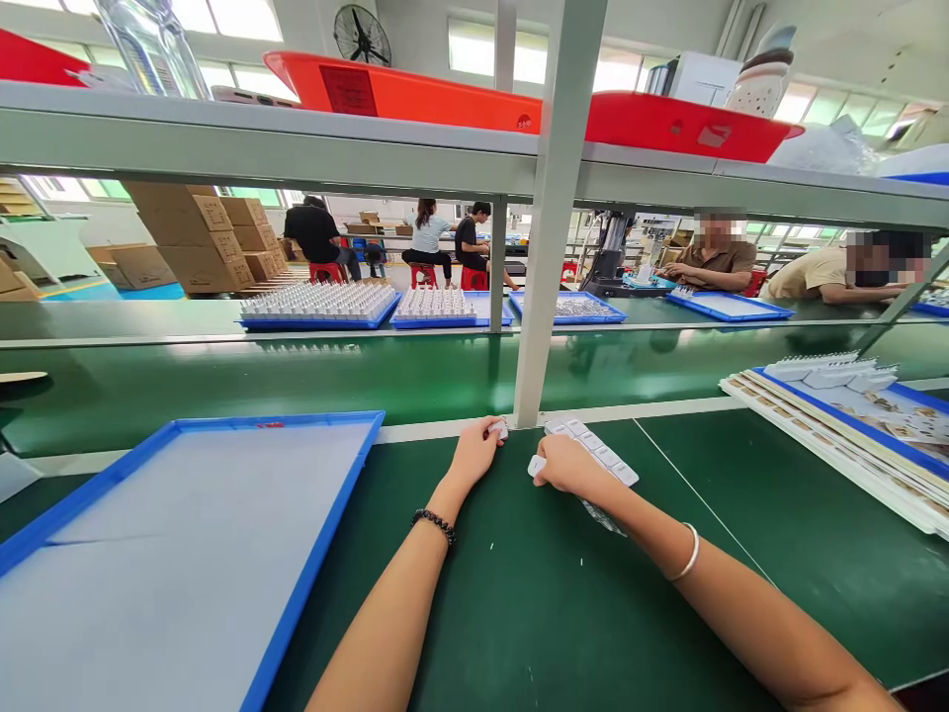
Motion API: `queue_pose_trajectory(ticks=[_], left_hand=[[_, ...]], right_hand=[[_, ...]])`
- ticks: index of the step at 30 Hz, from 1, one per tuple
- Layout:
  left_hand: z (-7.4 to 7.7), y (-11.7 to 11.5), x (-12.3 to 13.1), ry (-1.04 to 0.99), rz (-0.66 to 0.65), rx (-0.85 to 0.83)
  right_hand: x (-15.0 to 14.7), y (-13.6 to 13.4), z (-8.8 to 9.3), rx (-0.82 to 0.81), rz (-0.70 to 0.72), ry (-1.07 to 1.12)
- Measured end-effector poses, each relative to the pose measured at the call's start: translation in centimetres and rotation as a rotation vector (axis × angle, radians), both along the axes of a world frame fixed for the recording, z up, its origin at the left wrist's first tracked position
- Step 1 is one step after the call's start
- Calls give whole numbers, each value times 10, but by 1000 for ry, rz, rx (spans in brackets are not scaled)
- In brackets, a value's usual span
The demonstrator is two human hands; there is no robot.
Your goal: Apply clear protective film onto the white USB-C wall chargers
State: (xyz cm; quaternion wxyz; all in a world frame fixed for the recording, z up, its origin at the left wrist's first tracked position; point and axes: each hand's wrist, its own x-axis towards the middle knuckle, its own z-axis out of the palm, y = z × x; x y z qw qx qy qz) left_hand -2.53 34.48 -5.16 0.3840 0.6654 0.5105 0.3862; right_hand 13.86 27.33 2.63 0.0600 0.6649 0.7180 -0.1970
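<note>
My left hand [476,452], with a dark beaded bracelet on its wrist, is closed on a small white plastic piece [499,429] just left of the upright post. To the right of the post, my right hand [567,463] pinches a small white square piece [535,465] between thumb and fingers. Under and beside that hand lie rows of white square pieces [604,453] on the green table, partly hidden by the hand. A crumpled clear plastic bit [602,516] shows below the right wrist.
A blue-rimmed tray [301,583] lies at left. Stacked boards and a blue tray [919,445] with white parts stand at right. The metal post [545,247] rises before my hands to a shelf [297,138]. Beyond the green belt [371,376], several people sit working.
</note>
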Motion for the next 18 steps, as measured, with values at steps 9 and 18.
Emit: queue_pose_trajectory(ticks=[9, 18], left_hand=[[2, -1, 0, -5, 0, -9], [5, -2, -1, -21, 0, -11]], right_hand=[[0, 4, 2, -41, -13, 42], [4, 11, 3, -74, -6, 113]])
